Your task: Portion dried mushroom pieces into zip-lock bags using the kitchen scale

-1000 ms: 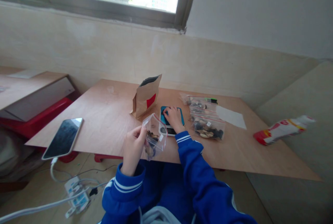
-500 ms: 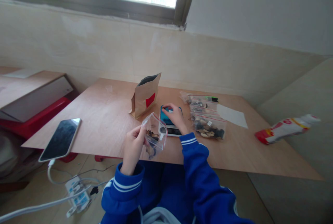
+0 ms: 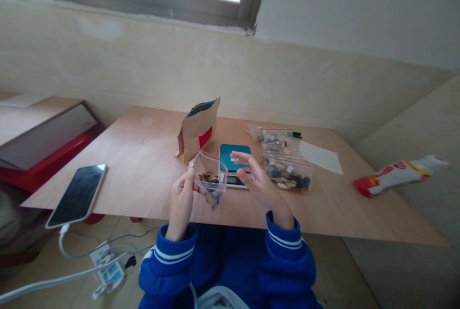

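Note:
My left hand (image 3: 182, 199) pinches the edge of a clear zip bag (image 3: 212, 185), tilted above the table's front edge, with dark and tan dried pieces in it. Just right of the bag, my right hand (image 3: 260, 182) hovers with its fingers apart and nothing visible in them. Behind that hand lies a small kitchen scale (image 3: 229, 153) with a blue top, a small white label on it and a display in front, partly covered by my fingers. A brown paper pouch (image 3: 199, 131) with a red patch stands with its top open behind the bag.
Several filled zip bags (image 3: 291, 175) lie right of the scale, with a green-and-black marker (image 3: 293, 134) and white paper (image 3: 321, 157) beside them. A red-and-white bottle (image 3: 398, 175) lies or leans at the right. A phone (image 3: 77, 196) on a cable sits at the left edge.
My right hand has come back from the scale's top toward me and to the right, its fingers now spread. The zip bag in my left hand has shifted slightly left.

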`<state>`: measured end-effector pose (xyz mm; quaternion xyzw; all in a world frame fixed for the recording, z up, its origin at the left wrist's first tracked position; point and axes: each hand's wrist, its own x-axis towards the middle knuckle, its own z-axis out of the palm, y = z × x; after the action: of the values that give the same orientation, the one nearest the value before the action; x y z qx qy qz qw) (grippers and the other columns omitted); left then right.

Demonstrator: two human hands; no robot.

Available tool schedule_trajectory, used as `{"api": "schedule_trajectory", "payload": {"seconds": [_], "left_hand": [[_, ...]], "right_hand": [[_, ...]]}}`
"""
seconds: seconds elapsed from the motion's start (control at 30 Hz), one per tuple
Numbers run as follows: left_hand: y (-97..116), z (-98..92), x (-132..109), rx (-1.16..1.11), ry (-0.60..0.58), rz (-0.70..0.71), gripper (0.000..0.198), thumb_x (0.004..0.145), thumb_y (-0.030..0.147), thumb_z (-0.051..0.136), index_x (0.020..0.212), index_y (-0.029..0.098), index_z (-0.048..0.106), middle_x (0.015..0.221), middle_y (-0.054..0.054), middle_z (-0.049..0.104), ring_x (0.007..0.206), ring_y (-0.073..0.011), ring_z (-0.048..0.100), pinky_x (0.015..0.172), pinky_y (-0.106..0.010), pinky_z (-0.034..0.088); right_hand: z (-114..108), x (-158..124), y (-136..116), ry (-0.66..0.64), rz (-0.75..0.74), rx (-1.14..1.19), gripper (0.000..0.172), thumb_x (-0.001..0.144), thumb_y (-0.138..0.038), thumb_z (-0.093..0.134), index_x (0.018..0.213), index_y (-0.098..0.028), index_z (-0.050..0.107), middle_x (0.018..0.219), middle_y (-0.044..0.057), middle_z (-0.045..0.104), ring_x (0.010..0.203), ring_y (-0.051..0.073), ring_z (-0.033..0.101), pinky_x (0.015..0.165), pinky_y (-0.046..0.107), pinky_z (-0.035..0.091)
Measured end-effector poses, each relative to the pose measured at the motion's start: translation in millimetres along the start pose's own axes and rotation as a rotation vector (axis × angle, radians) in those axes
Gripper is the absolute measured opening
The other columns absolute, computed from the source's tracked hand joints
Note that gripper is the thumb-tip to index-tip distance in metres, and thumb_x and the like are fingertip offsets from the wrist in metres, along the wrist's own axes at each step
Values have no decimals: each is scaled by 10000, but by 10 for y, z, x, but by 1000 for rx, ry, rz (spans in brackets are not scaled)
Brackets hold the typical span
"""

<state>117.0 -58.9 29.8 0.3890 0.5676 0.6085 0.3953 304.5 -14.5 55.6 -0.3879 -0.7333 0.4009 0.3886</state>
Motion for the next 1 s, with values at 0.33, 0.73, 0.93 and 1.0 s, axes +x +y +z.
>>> {"api": "schedule_trajectory", "payload": {"seconds": [0.33, 0.73, 0.93, 1.0], "left_hand": [[6, 223, -144, -271, -280, -25, 396, 872, 495, 497, 645, 176, 559, 685, -35, 662, 729, -175, 642, 761, -310, 497], [-7, 129, -84, -10, -2, 229, 337, 824, 395, 615, 1100, 218, 536, 1142, -56, 586, 955, -154, 587, 849, -293, 467], [-83, 133, -42, -23, 12, 215, 289, 826, 391, 624, 1050, 209, 611, 860, -8, 632, 812, -136, 589, 753, -254, 459], [-101, 83, -12, 1, -87, 192, 224, 810, 395, 640, 911, 195, 651, 777, 1, 634, 745, -127, 585, 707, -239, 458]], "right_hand": [[281, -218, 92, 198, 168, 220, 311, 844, -428, 606, 1075, -221, 629, 1137, 75, 685, 1005, 214, 660, 876, 372, 538], [36, -280, 59, 479, 46, 299, 165, 868, -365, 595, 900, -213, 650, 892, 33, 722, 885, 188, 662, 859, 333, 515], [-140, -467, 143, 217, 67, 307, 153, 851, -363, 629, 903, -222, 655, 879, 28, 736, 848, 178, 686, 809, 311, 541], [-220, -547, 153, 118, 99, 295, 166, 838, -366, 645, 902, -215, 666, 896, 39, 746, 866, 188, 699, 821, 327, 553]]}}
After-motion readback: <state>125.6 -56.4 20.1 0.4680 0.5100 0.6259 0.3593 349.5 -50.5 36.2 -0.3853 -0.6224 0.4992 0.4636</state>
